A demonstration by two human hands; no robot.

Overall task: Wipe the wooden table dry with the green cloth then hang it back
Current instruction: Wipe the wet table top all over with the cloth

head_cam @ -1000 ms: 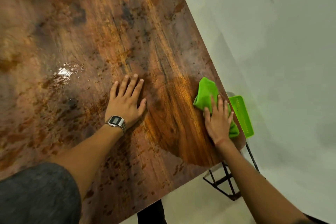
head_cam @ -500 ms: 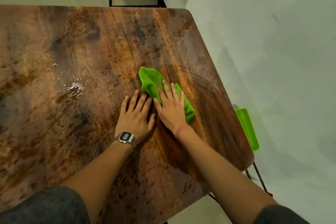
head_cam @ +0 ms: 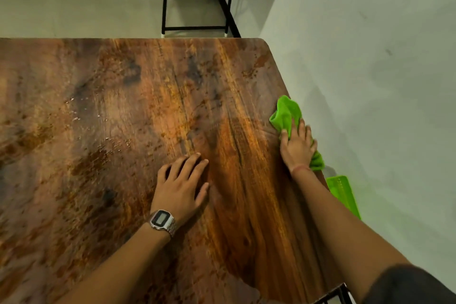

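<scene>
Since the right hand (head_cam: 297,148) has swept the cloth (head_cam: 286,112) from mid-table out to the edge at three o'clock, fingers spread flat on it, droplets at nine o'clock probably remain while the left hand (head_cam: 181,185) rests loosely spread on the table (head_cam: 123,106).

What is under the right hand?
The right hand presses flat on the green cloth, at the table's right edge. Cloth shows beyond the fingertips and beside the wrist; the part under the palm is covered.
</scene>
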